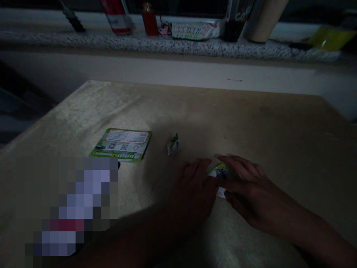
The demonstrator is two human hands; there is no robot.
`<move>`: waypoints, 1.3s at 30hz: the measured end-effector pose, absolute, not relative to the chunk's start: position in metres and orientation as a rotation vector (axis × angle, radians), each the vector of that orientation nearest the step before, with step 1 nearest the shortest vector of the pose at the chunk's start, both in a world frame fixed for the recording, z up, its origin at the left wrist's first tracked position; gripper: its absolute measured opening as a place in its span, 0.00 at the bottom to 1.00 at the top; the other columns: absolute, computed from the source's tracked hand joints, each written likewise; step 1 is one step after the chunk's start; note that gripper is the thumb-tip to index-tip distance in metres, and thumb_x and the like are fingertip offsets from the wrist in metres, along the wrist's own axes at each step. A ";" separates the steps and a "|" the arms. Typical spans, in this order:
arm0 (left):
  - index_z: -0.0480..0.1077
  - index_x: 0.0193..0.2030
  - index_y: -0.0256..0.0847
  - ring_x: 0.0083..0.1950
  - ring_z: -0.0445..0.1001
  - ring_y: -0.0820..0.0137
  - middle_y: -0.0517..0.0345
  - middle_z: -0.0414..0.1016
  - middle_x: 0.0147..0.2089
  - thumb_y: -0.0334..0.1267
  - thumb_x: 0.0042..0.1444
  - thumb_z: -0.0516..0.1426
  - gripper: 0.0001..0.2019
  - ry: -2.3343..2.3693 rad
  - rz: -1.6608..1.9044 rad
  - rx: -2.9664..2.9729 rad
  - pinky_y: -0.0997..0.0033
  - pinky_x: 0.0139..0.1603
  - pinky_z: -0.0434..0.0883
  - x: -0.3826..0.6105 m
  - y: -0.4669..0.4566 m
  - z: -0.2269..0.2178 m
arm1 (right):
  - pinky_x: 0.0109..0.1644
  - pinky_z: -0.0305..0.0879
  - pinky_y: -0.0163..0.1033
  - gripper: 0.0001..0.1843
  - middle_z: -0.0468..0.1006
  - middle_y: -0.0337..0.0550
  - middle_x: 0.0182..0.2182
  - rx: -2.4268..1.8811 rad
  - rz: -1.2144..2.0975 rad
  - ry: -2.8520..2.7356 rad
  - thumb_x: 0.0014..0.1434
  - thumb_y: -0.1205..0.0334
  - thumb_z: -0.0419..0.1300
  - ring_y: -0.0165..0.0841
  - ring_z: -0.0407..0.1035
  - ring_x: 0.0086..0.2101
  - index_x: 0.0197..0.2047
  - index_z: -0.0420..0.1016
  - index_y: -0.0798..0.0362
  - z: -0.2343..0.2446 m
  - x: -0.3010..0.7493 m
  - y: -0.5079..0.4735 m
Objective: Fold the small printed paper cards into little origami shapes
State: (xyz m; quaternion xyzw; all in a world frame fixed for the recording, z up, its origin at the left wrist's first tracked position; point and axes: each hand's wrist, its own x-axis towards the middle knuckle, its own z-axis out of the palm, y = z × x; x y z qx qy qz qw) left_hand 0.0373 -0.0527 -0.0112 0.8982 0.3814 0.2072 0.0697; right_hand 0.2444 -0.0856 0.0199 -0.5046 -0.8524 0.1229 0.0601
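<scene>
A small printed paper (221,174), green, yellow and blue with white, lies on the table between my two hands and is partly hidden by them. My left hand (193,188) is closed, its fingers bent and its thumb side on the paper's left edge. From the right, my right hand (248,186) holds the same paper, index finger across it and thumb low at its right side. A small folded green and white piece of paper (174,145) stands just beyond my left hand. Farther left lies a flat green printed leaflet (124,143).
A blurred-out, pixelated object (80,201) lies at the left front of the table (251,115). Behind the table, a speckled stone sill (156,44) carries a red can (116,16), a small red bottle (150,20), a wrapped packet (195,30) and a dark drink bottle (236,20).
</scene>
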 end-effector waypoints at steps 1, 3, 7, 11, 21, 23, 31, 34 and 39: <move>0.75 0.46 0.40 0.61 0.69 0.52 0.45 0.72 0.62 0.36 0.67 0.54 0.08 1.107 0.655 2.736 0.44 0.61 0.64 0.036 -0.054 -0.012 | 0.64 0.60 0.63 0.31 0.54 0.43 0.72 -1.526 0.372 -2.579 0.59 0.70 0.59 0.51 0.50 0.68 0.64 0.71 0.36 0.020 0.245 -0.085; 0.75 0.45 0.39 0.60 0.70 0.53 0.45 0.74 0.61 0.35 0.66 0.54 0.08 1.075 0.684 2.747 0.44 0.61 0.63 0.035 -0.056 -0.014 | 0.63 0.61 0.64 0.32 0.54 0.42 0.72 -1.516 0.373 -2.575 0.59 0.70 0.59 0.51 0.50 0.68 0.64 0.70 0.36 0.019 0.245 -0.085; 0.74 0.46 0.38 0.59 0.69 0.52 0.43 0.73 0.61 0.34 0.64 0.54 0.09 1.068 0.633 2.694 0.43 0.60 0.64 0.032 -0.055 -0.016 | 0.63 0.61 0.63 0.33 0.55 0.43 0.71 -1.515 0.384 -2.558 0.59 0.71 0.58 0.51 0.51 0.68 0.64 0.70 0.36 0.018 0.244 -0.083; 0.73 0.48 0.38 0.57 0.70 0.53 0.43 0.72 0.59 0.34 0.63 0.54 0.10 1.029 0.598 2.616 0.45 0.58 0.66 0.031 -0.053 -0.015 | 0.64 0.62 0.63 0.34 0.55 0.42 0.71 -1.509 0.395 -2.551 0.59 0.72 0.58 0.51 0.51 0.68 0.65 0.68 0.34 0.017 0.245 -0.083; 0.73 0.46 0.39 0.51 0.70 0.56 0.47 0.73 0.51 0.37 0.65 0.54 0.09 0.966 0.595 2.611 0.51 0.53 0.67 0.032 -0.053 -0.014 | 0.65 0.60 0.61 0.31 0.55 0.43 0.71 -1.518 0.480 -2.509 0.60 0.72 0.58 0.48 0.51 0.68 0.63 0.71 0.36 0.015 0.246 -0.082; 0.73 0.46 0.39 0.51 0.70 0.56 0.47 0.73 0.50 0.36 0.66 0.53 0.08 0.962 0.583 2.630 0.51 0.52 0.67 0.031 -0.053 -0.014 | 0.65 0.60 0.61 0.31 0.55 0.42 0.71 -1.508 0.493 -2.496 0.60 0.71 0.58 0.48 0.51 0.68 0.62 0.72 0.36 0.013 0.247 -0.082; 0.73 0.44 0.39 0.51 0.70 0.56 0.47 0.74 0.51 0.36 0.65 0.53 0.08 0.976 0.588 2.633 0.51 0.52 0.67 0.032 -0.055 -0.015 | 0.65 0.59 0.62 0.31 0.54 0.42 0.71 -1.540 0.508 -2.412 0.58 0.71 0.59 0.49 0.50 0.69 0.62 0.71 0.36 0.008 0.247 -0.082; 0.74 0.44 0.40 0.51 0.70 0.56 0.47 0.73 0.52 0.36 0.64 0.54 0.08 1.006 0.571 2.617 0.50 0.52 0.67 0.033 -0.056 -0.014 | 0.65 0.59 0.61 0.32 0.54 0.44 0.71 -1.582 0.519 -2.381 0.57 0.70 0.60 0.49 0.50 0.69 0.64 0.67 0.39 0.007 0.247 -0.082; 0.73 0.45 0.40 0.52 0.69 0.55 0.46 0.72 0.54 0.38 0.64 0.54 0.08 1.054 0.520 2.543 0.49 0.53 0.67 0.035 -0.056 -0.011 | 0.66 0.59 0.61 0.30 0.56 0.48 0.70 -1.635 0.514 -2.338 0.57 0.67 0.61 0.48 0.52 0.68 0.62 0.65 0.43 0.005 0.248 -0.082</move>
